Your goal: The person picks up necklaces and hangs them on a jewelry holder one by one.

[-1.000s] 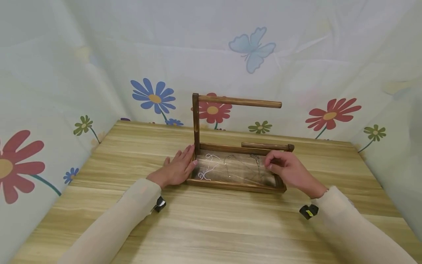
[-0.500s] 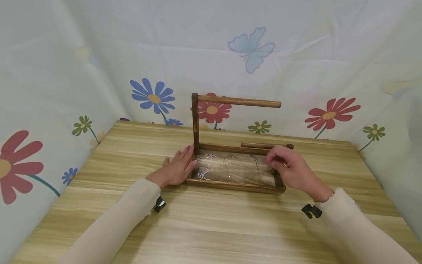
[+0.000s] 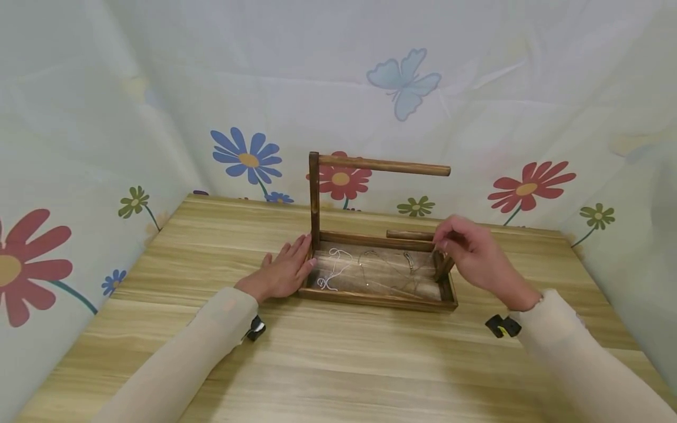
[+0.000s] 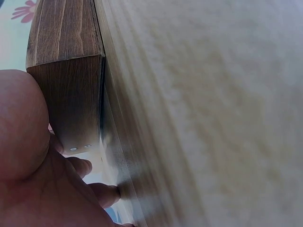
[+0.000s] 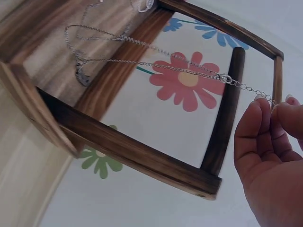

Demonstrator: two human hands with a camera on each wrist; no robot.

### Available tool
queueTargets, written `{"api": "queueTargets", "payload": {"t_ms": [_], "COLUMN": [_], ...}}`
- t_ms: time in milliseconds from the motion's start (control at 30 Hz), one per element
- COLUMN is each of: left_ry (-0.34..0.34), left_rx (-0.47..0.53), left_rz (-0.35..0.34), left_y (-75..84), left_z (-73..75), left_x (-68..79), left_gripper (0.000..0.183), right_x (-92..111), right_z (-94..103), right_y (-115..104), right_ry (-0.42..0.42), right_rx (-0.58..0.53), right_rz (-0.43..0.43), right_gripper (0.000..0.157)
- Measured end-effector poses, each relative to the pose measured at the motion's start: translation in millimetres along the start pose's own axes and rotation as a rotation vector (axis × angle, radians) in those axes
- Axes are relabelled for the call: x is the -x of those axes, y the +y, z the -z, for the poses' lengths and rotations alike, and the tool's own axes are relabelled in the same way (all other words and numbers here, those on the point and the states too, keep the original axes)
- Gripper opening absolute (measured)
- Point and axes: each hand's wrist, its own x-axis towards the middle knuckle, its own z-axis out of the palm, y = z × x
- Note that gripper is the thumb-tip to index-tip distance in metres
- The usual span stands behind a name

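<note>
A dark wooden jewellery stand (image 3: pixel 370 298) has a shallow tray at its base. My left hand (image 3: pixel 282 270) lies against the tray's left end with fingers stretched out; in the left wrist view its thumb and palm sit beside the wooden end (image 4: pixel 71 101). Above the tray's right end my right hand (image 3: pixel 478 261) pinches the end of a silver chain necklace (image 5: pixel 226 79) between thumb and fingertips. The necklace's chain runs taut down toward the tray, where its pendant (image 5: pixel 81 73) hangs low. A white necklace (image 3: pixel 321 283) and another thin chain (image 3: pixel 361 264) lie in the tray.
From the left post (image 3: pixel 315 200) a long upper rod (image 3: pixel 386 167) reaches right, high above the tray. A shorter, lower rod (image 3: pixel 407 234) stands behind my right hand. The stand rests on a wood-grain table (image 3: pixel 328 364) before a flowered cloth backdrop (image 3: pixel 296 76).
My right hand has risen and shifted slightly right and back toward the lower rod, drawing up the necklace's end. The left hand stays in place.
</note>
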Motion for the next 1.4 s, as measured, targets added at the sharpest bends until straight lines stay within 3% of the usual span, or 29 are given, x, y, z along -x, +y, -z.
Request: {"api": "queueTargets", "payload": {"t_ms": [200,533,767,1000,1400], "left_ry": [0.003,-0.041,-0.016,-0.027,-0.009], "left_rx": [-0.005,-0.022,-0.003,-0.042,0.004], "left_rz": [-0.003,0.017,0.006,0.025,0.009], "left_y": [-1.2,17.3,8.6,16.3,9.6], "left_z": [-2.1,11.3,5.4,11.3,7.7], "left_x": [-0.4,11.7,6.3,11.2,7.3], "left_gripper": [0.078,0.072,0.076,0.07,0.074], "right_x": [-9,-27,-39,-51,-69], "right_z": [3.7,11.7,19.2,23.5,28.7], "right_y": [-2,-14,-25,-33,-51], "right_ry": [0.035,0.085,0.104,0.092,0.09], "right_rx": [-0.052,-0.057,-0.044,-0.038,-0.109], "right_rz": [0.026,0.039,0.016,0.022,-0.014], "right_gripper": [0.023,0.022,0.017,0.014,0.011]}}
